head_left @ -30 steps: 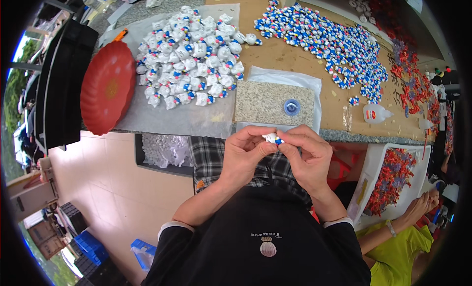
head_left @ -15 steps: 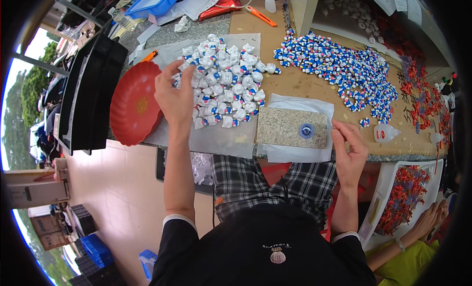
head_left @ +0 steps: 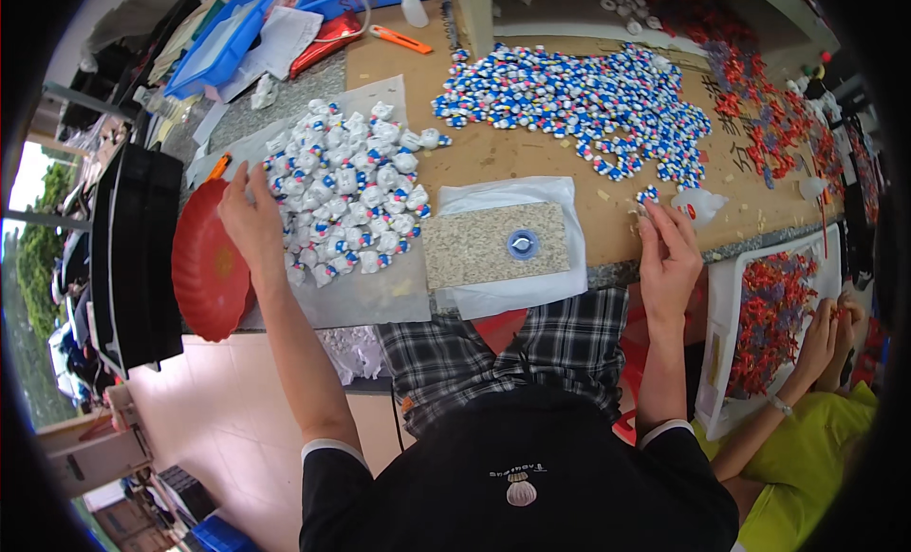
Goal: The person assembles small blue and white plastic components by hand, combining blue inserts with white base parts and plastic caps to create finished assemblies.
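While the left hand (head_left: 251,220) spreads loose fingers at the white wrapped pieces (head_left: 346,196), the right hand (head_left: 667,258) pinches near the large blue-and-white pile (head_left: 579,106); plenty left unprocessed.

I see a heap of small white wrapped packets (head_left: 343,193) with blue and pink print lying on a clear sheet at my left, my left hand (head_left: 251,220) touching its edge. Farther right, a wider spread of smaller blue-and-white packets (head_left: 579,106) covers the brown board. A red flat pouch (head_left: 327,32) and a blue tray (head_left: 223,44) sit at the far edge.
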